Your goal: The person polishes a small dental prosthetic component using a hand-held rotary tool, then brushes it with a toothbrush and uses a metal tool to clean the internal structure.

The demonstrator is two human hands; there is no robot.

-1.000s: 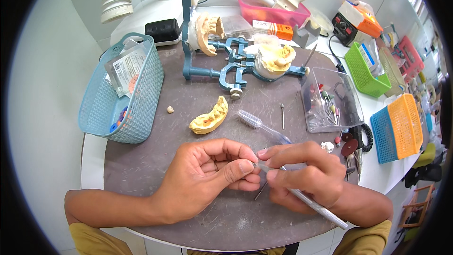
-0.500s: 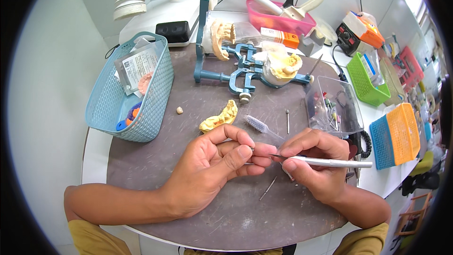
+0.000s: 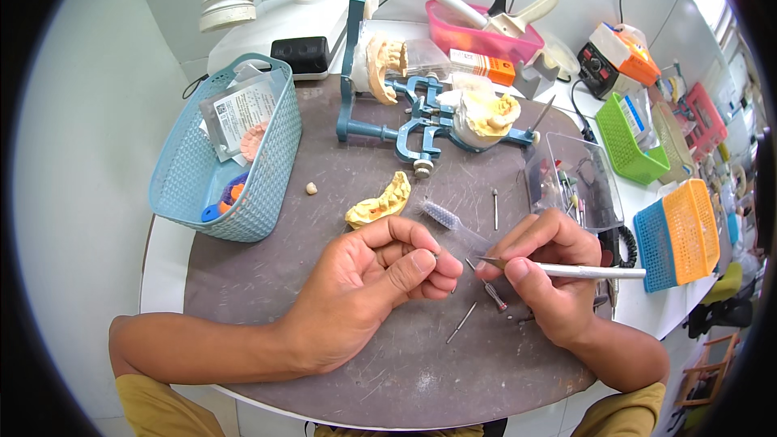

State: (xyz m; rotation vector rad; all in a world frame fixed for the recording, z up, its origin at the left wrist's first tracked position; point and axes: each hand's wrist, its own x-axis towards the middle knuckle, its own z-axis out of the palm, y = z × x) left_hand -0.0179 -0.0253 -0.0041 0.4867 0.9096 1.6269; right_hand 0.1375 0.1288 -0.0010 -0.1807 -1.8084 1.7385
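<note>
Over the middle of the desk, my left hand (image 3: 348,299) pinches a tiny dark piece (image 3: 437,256) between thumb and forefinger; most of it is hidden. My right hand (image 3: 558,283) grips a craft knife (image 3: 599,273) with a silver handle, its pointed blade toward the left hand but apart from it. Just beyond the left hand lies a yellow dental arch model (image 3: 377,204), with a single tooth crown (image 3: 311,188) to its left. A small clear-handled brush (image 3: 441,214) lies between the hands and the blue articulator (image 3: 421,129), which carries plaster casts (image 3: 486,117).
A blue basket (image 3: 275,170) with packets stands at left. A clear box of burs (image 3: 579,210) is right of the hands. Between and below them lie a small screwdriver (image 3: 496,299) and a thin bur (image 3: 461,322); another bur (image 3: 495,209) lies farther back. Green (image 3: 639,162) and orange baskets (image 3: 698,222) stand right.
My right hand has drawn the knife slightly right, away from the left hand, widening the gap. My left fingers have curled in a little, still pinching the tiny piece.
</note>
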